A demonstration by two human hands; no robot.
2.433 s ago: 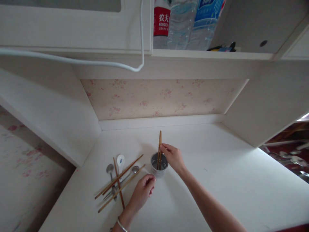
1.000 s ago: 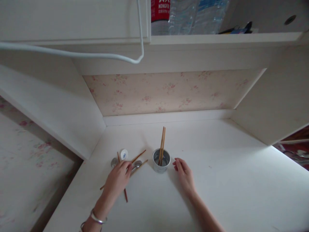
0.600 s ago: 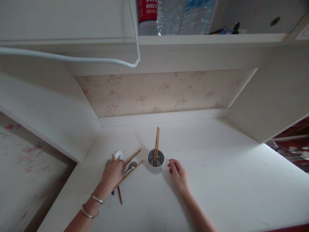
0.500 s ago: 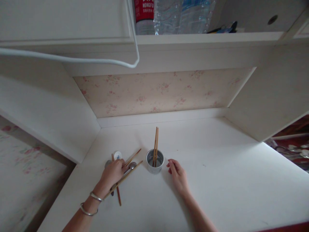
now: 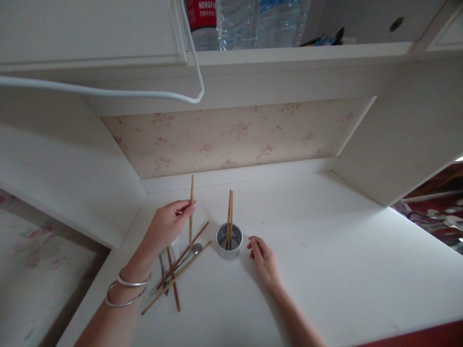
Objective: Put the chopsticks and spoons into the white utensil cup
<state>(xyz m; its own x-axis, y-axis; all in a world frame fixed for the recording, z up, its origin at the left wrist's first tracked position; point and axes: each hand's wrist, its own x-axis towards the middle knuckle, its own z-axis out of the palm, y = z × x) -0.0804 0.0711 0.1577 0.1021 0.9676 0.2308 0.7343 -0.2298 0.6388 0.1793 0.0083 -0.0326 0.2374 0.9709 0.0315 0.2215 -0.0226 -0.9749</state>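
Observation:
My left hand (image 5: 168, 222) pinches a light wooden chopstick (image 5: 192, 189) and holds it nearly upright above a pile of utensils. In that pile lie loose chopsticks (image 5: 176, 296), crossing one another, and a metal spoon (image 5: 196, 248) with its bowl toward the cup. Other metal utensils lie partly under them. Just right of the pile stands a grey metal cup (image 5: 229, 253), with two chopsticks (image 5: 230, 207) leaning upright in it. My right hand (image 5: 265, 262) rests on the table right of the cup, not touching it, its fingers curled with nothing visible in them.
The white tabletop (image 5: 325, 250) ends at a low back ledge and side panels. A white cable (image 5: 108, 91) hangs across the upper left. Overhead, a shelf (image 5: 289, 55) holds plastic bottles (image 5: 238, 26).
My left hand has risen from the pile with a chopstick, which has turned from lying to upright. More of the pile shows. My right hand stays beside the cup. The view has shifted slightly.

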